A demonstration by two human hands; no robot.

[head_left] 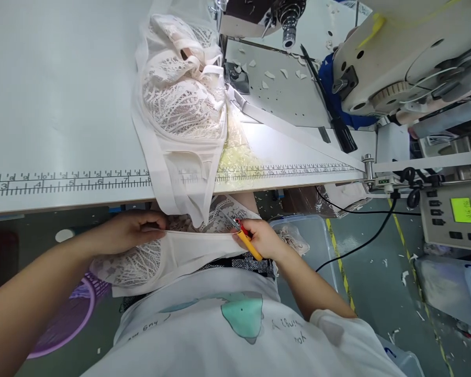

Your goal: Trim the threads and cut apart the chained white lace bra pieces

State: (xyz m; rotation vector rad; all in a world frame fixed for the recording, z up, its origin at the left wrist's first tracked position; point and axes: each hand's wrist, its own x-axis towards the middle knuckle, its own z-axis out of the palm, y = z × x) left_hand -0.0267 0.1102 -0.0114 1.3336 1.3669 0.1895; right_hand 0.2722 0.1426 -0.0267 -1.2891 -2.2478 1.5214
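A cream lace bra [204,246] lies across my lap, its edge stretched between my hands. My left hand [141,230] is closed on the edge near a lace cup. With my right hand [261,238] I grip thread snips [249,245] with yellow and red handles, blades pointing up and left, while the fingers also pinch the other end of the edge. A second lace bra [184,99] rests on the table by the sewing machine, its strap part hanging over the front edge just above my hands.
The white table [55,104] has a printed ruler along its front. A sewing machine [408,57] stands at right, with a black-handled tool [339,125], fabric scraps and a white tape [298,136] beside it. Below are a purple basket [92,309], a clear bin [325,230] and a control box [455,214].
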